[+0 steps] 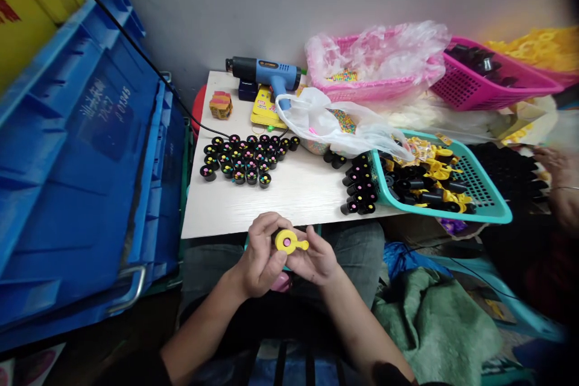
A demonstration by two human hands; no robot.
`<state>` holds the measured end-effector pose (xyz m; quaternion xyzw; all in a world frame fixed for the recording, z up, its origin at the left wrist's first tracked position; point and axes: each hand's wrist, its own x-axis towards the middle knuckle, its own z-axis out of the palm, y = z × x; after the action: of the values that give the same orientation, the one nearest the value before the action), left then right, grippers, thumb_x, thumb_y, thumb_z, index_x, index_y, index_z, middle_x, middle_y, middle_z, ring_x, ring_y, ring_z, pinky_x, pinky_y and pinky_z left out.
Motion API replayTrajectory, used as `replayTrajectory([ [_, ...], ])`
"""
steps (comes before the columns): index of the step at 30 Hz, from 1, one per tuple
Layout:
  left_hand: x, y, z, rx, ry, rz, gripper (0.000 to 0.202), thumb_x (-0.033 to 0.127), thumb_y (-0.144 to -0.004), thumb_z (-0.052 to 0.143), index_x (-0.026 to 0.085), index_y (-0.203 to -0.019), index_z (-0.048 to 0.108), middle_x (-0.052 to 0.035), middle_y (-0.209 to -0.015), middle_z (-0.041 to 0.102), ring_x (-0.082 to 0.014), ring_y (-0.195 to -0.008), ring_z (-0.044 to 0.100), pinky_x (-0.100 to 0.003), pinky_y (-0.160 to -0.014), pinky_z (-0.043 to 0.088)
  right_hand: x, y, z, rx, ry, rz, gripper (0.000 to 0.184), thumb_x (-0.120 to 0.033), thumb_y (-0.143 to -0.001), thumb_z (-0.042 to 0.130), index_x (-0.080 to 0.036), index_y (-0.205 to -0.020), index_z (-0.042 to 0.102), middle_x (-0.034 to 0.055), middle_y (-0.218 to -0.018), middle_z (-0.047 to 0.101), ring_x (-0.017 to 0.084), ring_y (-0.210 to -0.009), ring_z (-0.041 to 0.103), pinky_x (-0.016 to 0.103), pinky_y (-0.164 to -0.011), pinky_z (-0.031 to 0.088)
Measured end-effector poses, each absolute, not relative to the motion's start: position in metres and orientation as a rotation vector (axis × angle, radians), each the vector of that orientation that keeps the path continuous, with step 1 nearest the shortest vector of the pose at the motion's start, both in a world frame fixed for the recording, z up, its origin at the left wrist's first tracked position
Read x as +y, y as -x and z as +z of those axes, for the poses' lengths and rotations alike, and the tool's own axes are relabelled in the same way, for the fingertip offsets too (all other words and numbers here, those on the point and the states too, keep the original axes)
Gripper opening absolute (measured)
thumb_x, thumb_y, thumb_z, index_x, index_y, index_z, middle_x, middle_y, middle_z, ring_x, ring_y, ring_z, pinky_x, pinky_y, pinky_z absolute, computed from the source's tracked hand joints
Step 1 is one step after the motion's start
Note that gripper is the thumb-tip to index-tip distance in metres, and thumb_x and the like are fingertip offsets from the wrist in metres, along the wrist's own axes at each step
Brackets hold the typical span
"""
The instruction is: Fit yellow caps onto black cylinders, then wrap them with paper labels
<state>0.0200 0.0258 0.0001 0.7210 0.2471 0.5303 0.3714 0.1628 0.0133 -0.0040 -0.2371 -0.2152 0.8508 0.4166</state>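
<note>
Both my hands meet just below the front edge of the white table (289, 193). My left hand (261, 256) and my right hand (316, 258) are closed together on a small yellow round plastic part (288, 242) with a short handle and a pink dot in its middle. A pink piece (281, 282) peeks out under my left hand. Several small black caps with coloured centres (244, 160) stand grouped on the table ahead of my hands. More black caps (359, 187) lie beside a teal basket (491, 208).
Big blue crates (81, 157) stand at the left. A blue heat gun (266, 72), a clear bag of beads (335, 120) and two pink baskets (520, 81) sit at the back. Another person's hand (561, 181) is at the right edge. Green cloth (434, 319) lies below.
</note>
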Motion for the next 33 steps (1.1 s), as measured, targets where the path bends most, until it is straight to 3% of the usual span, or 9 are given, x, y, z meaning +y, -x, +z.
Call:
replayTrajectory([
  [4,0.025,-0.016,0.004,0.72,-2.057,1.198,0.053,0.026,-0.089,0.046,0.023,-0.136,0.021,-0.0095,-0.105,0.056,-0.0256,-0.102,0.053,-0.048,-0.087,0.043,0.011,-0.166,-0.013,-0.659,0.578,2.057,0.066,-0.067,-0.063,0.07,-0.019,-0.107,0.064,0.0072,-0.098,0.061,0.021,-0.09,0.056,0.036,-0.084,0.044],
  [8,0.023,-0.019,0.007,0.959,-2.28,0.986,0.036,0.026,-0.087,0.052,0.019,-0.121,0.041,-0.0116,-0.107,0.057,-0.0273,-0.104,0.053,-0.045,-0.087,0.045,0.006,-0.152,-0.013,-0.69,0.784,1.812,0.054,-0.062,-0.069,0.068,-0.017,-0.099,0.066,0.0092,-0.097,0.064,0.023,-0.088,0.058,0.038,-0.084,0.045],
  [15,0.023,-0.027,0.015,1.058,-2.35,1.039,0.05,0.026,-0.088,0.047,0.017,-0.135,0.033,-0.0116,-0.11,0.062,-0.0267,-0.1,0.056,-0.044,-0.087,0.042,0.003,-0.149,-0.022,-0.843,1.035,1.828,0.081,-0.089,-0.071,0.021,-0.026,-0.092,0.066,0.0081,-0.075,0.062,0.03,-0.093,0.06,0.044,-0.075,0.049],
  [17,0.023,-0.024,0.019,1.015,-2.209,1.014,0.033,0.024,-0.088,0.042,0.019,-0.12,0.049,-0.0087,-0.101,0.063,-0.024,-0.093,0.057,-0.04,-0.084,0.043,0.005,-0.166,-0.018,-1.083,1.17,1.676,0.081,-0.084,-0.077,0.014,-0.026,-0.09,0.069,0.0065,-0.073,0.062,0.028,-0.085,0.061,0.042,-0.073,0.049],
  [21,0.017,-0.023,0.002,0.874,-2.047,0.973,0.025,0.021,-0.088,0.034,0.02,-0.084,0.059,-0.0048,-0.079,0.062,-0.02,-0.077,0.055,-0.034,-0.072,0.045,0.016,-0.239,0.008,-1.211,1.369,1.296,0.048,-0.067,-0.08,0.052,-0.025,-0.092,0.07,0.0053,-0.082,0.067,0.025,-0.08,0.06,0.039,-0.076,0.046],
  [24,0.016,-0.034,-0.032,0.908,-2.036,0.755,0.025,0.022,-0.083,0.037,0.02,-0.073,0.06,-0.0054,-0.074,0.061,-0.0214,-0.074,0.055,-0.037,-0.071,0.046,0.037,-0.317,0.034,-1.133,1.597,0.819,0.032,-0.05,-0.083,0.057,-0.022,-0.091,0.069,0.0057,-0.085,0.066,0.023,-0.082,0.059,0.037,-0.081,0.043],
  [27,0.021,-0.047,-0.061,1.074,-1.946,0.436,0.024,0.02,-0.08,0.044,0.02,-0.09,0.066,-0.0086,-0.092,0.066,-0.0253,-0.092,0.059,-0.042,-0.086,0.046,0.075,-0.392,0.054,-1.101,2.17,0.141,0.021,-0.036,-0.083,0.055,-0.019,-0.084,0.068,0.0088,-0.089,0.067,0.022,-0.086,0.058,0.037,-0.081,0.04],
  [29,0.026,-0.048,-0.067,1.152,-1.892,0.32,0.035,0.023,-0.081,0.049,0.019,-0.114,0.061,-0.0131,-0.114,0.064,-0.0297,-0.109,0.057,-0.047,-0.095,0.043,0.104,-0.431,0.059,-1.002,2.31,0.071,0.011,-0.021,-0.076,0.062,-0.016,-0.066,0.065,0.0195,-0.094,0.065,0.03,-0.099,0.053,0.047,-0.085,0.031],
  [33,0.032,-0.023,-0.044,1.046,-1.816,0.152,0.041,0.029,-0.08,0.061,0.024,-0.121,0.061,-0.0083,-0.116,0.068,-0.0256,-0.107,0.064,-0.036,-0.089,0.05,0.149,-0.48,0.052,-0.946,2.35,0.091,0.04,0.0,-0.062,0.064,-0.02,-0.037,0.041,0.0312,-0.099,0.06,0.04,-0.111,0.044,0.059,-0.082,0.02],
])
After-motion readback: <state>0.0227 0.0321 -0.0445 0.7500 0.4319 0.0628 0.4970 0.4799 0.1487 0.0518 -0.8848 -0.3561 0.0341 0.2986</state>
